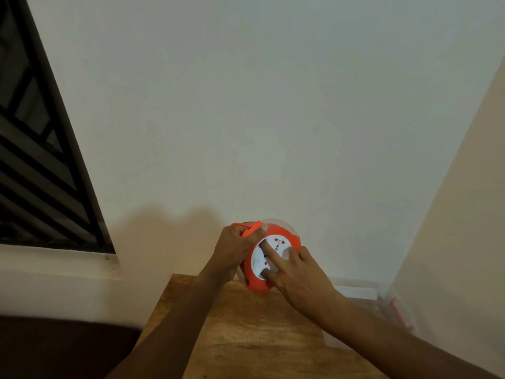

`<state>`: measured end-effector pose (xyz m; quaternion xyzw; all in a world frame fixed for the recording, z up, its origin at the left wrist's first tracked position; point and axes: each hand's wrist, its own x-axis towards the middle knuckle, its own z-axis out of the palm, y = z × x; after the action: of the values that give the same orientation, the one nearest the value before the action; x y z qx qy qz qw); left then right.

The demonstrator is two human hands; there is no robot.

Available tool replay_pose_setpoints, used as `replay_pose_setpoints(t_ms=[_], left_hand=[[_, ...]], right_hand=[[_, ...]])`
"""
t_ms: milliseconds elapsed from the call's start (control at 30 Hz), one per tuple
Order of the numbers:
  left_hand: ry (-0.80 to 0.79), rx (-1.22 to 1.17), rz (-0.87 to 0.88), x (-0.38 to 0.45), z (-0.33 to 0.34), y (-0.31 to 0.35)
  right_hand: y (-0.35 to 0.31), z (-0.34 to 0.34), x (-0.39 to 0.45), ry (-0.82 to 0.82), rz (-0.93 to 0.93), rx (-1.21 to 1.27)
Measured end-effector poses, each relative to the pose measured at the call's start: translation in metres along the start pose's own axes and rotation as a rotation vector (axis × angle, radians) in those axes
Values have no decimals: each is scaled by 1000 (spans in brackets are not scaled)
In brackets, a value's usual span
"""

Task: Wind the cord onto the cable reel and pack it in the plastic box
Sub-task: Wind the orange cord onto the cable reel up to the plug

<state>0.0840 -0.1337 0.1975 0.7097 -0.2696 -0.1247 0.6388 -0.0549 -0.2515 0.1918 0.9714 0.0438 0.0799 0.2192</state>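
Note:
A round orange cable reel (252, 283) with a white socket face is held up above the wooden table (246, 337), tilted toward me. My left hand (232, 248) grips its orange handle at the upper left rim. My right hand (295, 274) rests on the white face, with its fingers pressed into the face's recesses. The cord itself is not visible. The clear plastic box (363, 296) sits at the table's right, partly behind my right forearm.
A white wall rises straight ahead and a second wall closes in on the right. A dark window grille (35, 160) is at the left above a sill. The floor at lower left is dark.

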Motion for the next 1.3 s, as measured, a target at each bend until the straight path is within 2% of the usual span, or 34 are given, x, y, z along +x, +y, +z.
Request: replay_pose_setpoints(t_ms=[100, 300, 500, 600, 700, 867, 933, 1067, 1167, 1233, 1300], left_hand=[[17, 13, -14, 4, 1, 4], [9, 25, -45, 0, 2, 3], [-135, 51, -86, -6, 0, -1], [-178, -18, -108, -12, 1, -8], [-138, -133, -133, -15, -1, -10], [9, -436, -184, -12, 0, 0], [76, -438, -172, -10, 4, 3], [197, -445, -113, -12, 14, 5], [315, -441, -98, -16, 25, 4], [357, -416, -112, -17, 25, -1], [339, -462, -169, -19, 23, -7]], right_hand=[[1, -4, 3, -3, 34, 14], [-2, -12, 0, -52, -17, -48], [1, -12, -2, -72, -174, -89], [0, -9, -3, -85, -221, -108], [1, -8, -5, -7, -161, -115], [9, -24, 11, 58, 122, 28], [7, -26, 20, 5, 210, 113], [0, -30, 29, 60, 419, 302], [5, -30, 32, 100, 667, 771], [10, -28, 34, 48, 753, 1175], [12, -26, 30, 12, 792, 1435]])
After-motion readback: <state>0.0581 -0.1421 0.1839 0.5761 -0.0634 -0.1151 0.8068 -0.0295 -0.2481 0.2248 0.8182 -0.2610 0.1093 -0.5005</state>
